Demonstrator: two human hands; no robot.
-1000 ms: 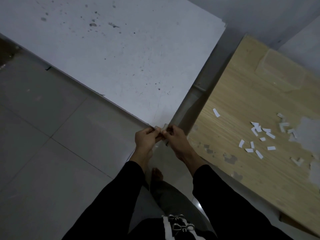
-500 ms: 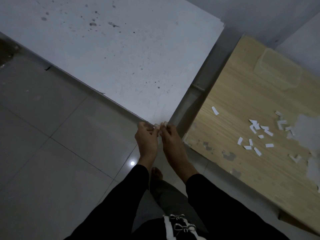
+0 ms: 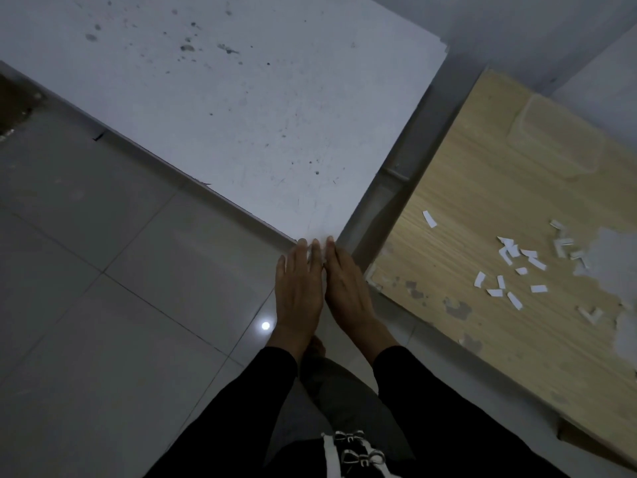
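**Head view: 2 hands pressed flat at a board corner.** The left hand [image 3: 298, 288] and right hand [image 3: 346, 288] lie palm down, side by side, close enough that they appear to touch. The fingers are straight and together, and neither hand grips anything. Whether some small piece lies under the fingertips cannot be told.

The fingertips rest on the near corner [image 3: 315, 238] of a white board [image 3: 241, 115], where its 2 edges meet above the floor [image 3: 103, 288]. The step in hand is judged to be pressing or smoothing something down at that corner. The next move probably calls for firm, even pressure, then a straight lift of the hands without dragging.

**Materials.**
- The board is matt, flat and thin-edged, speckled with dark spots and fine scratches.
- The floor is glossy grey tile and shows 1 lamp glint.
- At right is a counter [image 3: 482, 201] of pale wood-grain laminate, chipped along its near edge.
- The counter carries scattered white strips [image 3: 517, 263], small and mostly oblong, with some bent.
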